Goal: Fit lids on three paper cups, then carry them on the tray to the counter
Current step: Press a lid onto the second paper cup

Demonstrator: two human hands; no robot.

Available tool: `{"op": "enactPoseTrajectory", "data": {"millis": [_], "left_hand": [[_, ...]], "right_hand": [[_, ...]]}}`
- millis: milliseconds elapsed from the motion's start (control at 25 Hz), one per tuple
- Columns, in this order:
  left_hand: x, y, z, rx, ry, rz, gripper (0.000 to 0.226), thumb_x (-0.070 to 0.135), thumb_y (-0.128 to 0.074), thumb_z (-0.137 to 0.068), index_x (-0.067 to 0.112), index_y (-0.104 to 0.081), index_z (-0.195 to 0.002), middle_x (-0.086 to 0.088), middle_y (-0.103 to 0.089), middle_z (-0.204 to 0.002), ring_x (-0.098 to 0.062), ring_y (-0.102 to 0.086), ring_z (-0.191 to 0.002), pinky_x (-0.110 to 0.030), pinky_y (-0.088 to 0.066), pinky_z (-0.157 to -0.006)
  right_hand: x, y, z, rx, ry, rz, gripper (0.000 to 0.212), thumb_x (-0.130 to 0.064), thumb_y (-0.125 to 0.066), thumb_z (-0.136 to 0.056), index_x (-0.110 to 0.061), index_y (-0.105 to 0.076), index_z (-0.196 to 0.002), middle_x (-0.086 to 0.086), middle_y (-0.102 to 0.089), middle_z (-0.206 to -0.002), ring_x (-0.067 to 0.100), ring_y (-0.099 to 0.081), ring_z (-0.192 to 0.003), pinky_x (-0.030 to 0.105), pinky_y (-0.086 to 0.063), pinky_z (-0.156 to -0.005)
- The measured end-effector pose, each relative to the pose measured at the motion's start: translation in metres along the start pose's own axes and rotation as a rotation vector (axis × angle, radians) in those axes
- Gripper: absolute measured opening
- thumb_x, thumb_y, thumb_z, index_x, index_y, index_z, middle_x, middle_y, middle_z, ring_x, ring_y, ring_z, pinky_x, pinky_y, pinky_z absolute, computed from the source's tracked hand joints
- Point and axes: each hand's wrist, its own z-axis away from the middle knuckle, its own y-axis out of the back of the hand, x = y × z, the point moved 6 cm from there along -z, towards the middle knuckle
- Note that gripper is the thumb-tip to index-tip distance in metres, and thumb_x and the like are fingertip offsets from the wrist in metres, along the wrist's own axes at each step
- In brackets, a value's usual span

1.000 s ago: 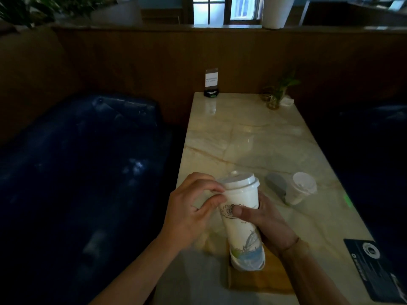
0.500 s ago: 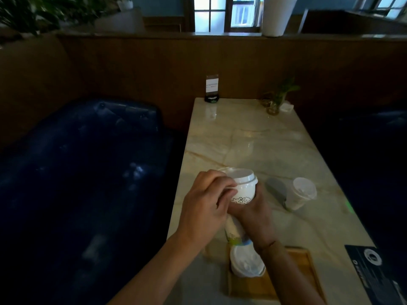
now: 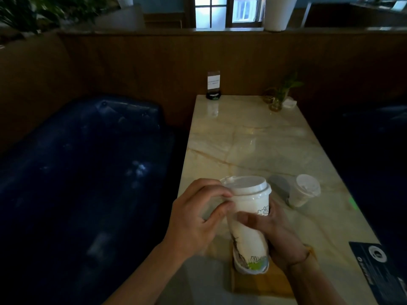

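I hold a tall white paper cup (image 3: 248,219) with printed drawings, tilted slightly, low over the wooden tray (image 3: 264,285). A white lid (image 3: 244,186) sits on its top. My left hand (image 3: 196,219) pinches the lid's rim on the left side with curled fingers. My right hand (image 3: 279,232) grips the cup's body from the right, thumb across the front. Under the cup's base, the white top of a second cup (image 3: 241,268) shows on the tray. A smaller lidded cup (image 3: 302,193) stands on the marble table (image 3: 253,139) to the right.
A black card (image 3: 376,263) lies at the table's near right edge. At the far end stand a sign holder (image 3: 213,85) and a small plant in a glass (image 3: 277,100). A dark blue sofa (image 3: 77,172) runs along the left side.
The cup has come back down toward the tray after being raised. My left fingers have shifted along the lid's rim. My right hand has slid lower on the cup.
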Motion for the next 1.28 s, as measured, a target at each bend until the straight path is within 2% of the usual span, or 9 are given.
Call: {"op": "enactPoseTrajectory", "data": {"millis": [160, 280, 400, 560, 720, 880, 1040, 1160, 1280], "left_hand": [[-0.008, 0.003, -0.001, 0.026, -0.009, -0.074, 0.010, 0.020, -0.069, -0.089, 0.020, -0.065, -0.098, 0.005, -0.062, -0.100, -0.007, -0.063, -0.095, -0.019, -0.050, -0.083], [-0.010, 0.001, -0.008, 0.058, -0.035, -0.216, 0.009, 0.020, -0.065, -0.091, 0.014, -0.066, -0.096, 0.002, -0.062, -0.099, -0.009, -0.059, -0.093, -0.021, -0.049, -0.083], [-0.001, -0.010, -0.017, 0.090, -0.124, -0.457, 0.013, 0.020, -0.059, -0.091, 0.010, -0.066, -0.094, -0.004, -0.063, -0.097, -0.015, -0.053, -0.090, -0.027, -0.044, -0.082], [0.009, -0.015, -0.026, 0.100, -0.179, -0.524, 0.011, 0.019, -0.057, -0.091, 0.012, -0.064, -0.098, -0.004, -0.064, -0.096, -0.014, -0.052, -0.089, -0.028, -0.043, -0.084], [0.011, -0.009, -0.027, 0.105, -0.208, -0.466, 0.017, 0.025, -0.060, -0.093, 0.011, -0.069, -0.095, -0.002, -0.067, -0.098, -0.012, -0.056, -0.092, -0.023, -0.043, -0.087], [0.022, -0.004, -0.027, 0.135, -0.314, -0.458, 0.016, 0.029, -0.065, -0.093, 0.014, -0.071, -0.094, 0.000, -0.069, -0.096, -0.015, -0.058, -0.093, -0.028, -0.044, -0.086], [0.022, 0.003, -0.022, 0.124, -0.333, -0.319, 0.009, 0.024, -0.065, -0.094, 0.015, -0.067, -0.097, -0.003, -0.069, -0.094, -0.018, -0.060, -0.090, -0.035, -0.050, -0.078], [0.018, 0.003, -0.015, 0.119, -0.312, -0.211, 0.007, 0.017, -0.064, -0.095, 0.013, -0.065, -0.099, -0.001, -0.062, -0.100, -0.019, -0.062, -0.085, -0.035, -0.053, -0.073], [0.008, 0.000, -0.015, 0.109, -0.275, -0.210, 0.008, 0.013, -0.062, -0.094, 0.009, -0.064, -0.100, -0.005, -0.061, -0.100, -0.020, -0.062, -0.085, -0.033, -0.054, -0.074]], "right_hand": [[0.007, -0.004, -0.007, -0.023, -0.116, -0.055, 0.084, -0.021, -0.086, -0.057, -0.008, -0.047, -0.130, 0.031, -0.064, -0.117, 0.042, -0.068, -0.092, 0.048, -0.059, -0.068], [-0.003, -0.005, -0.023, 0.057, -0.057, 0.200, 0.086, -0.031, -0.087, -0.050, -0.008, -0.050, -0.124, 0.024, -0.067, -0.114, 0.038, -0.069, -0.097, 0.053, -0.060, -0.076], [-0.011, -0.015, -0.030, 0.204, 0.030, 0.442, 0.087, -0.044, -0.087, -0.042, -0.017, -0.051, -0.117, 0.005, -0.070, -0.105, 0.020, -0.070, -0.091, 0.042, -0.060, -0.076], [-0.013, -0.010, -0.027, 0.410, 0.087, 0.430, 0.081, -0.054, -0.084, -0.035, -0.037, -0.045, -0.104, -0.011, -0.066, -0.096, -0.003, -0.067, -0.080, 0.030, -0.058, -0.069], [-0.019, -0.008, -0.020, 0.339, 0.132, 0.415, 0.072, -0.053, -0.085, -0.043, -0.036, -0.053, -0.106, -0.006, -0.071, -0.095, 0.005, -0.070, -0.082, 0.034, -0.060, -0.069], [-0.025, -0.007, -0.009, 0.220, 0.157, 0.262, 0.065, -0.039, -0.087, -0.049, -0.027, -0.061, -0.108, -0.003, -0.076, -0.100, 0.014, -0.074, -0.086, 0.025, -0.060, -0.065], [-0.020, -0.004, -0.006, 0.104, 0.076, 0.126, 0.070, -0.027, -0.088, -0.048, -0.015, -0.064, -0.113, 0.015, -0.075, -0.104, 0.034, -0.072, -0.094, 0.047, -0.060, -0.078], [-0.008, -0.010, -0.005, -0.030, -0.005, 0.006, 0.059, -0.020, -0.086, -0.053, -0.015, -0.069, -0.109, 0.020, -0.074, -0.102, 0.034, -0.072, -0.090, 0.042, -0.059, -0.073], [0.004, -0.012, -0.010, -0.039, -0.086, -0.039, 0.074, -0.019, -0.085, -0.056, -0.009, -0.056, -0.124, 0.025, -0.070, -0.110, 0.038, -0.071, -0.095, 0.040, -0.059, -0.072]]}}
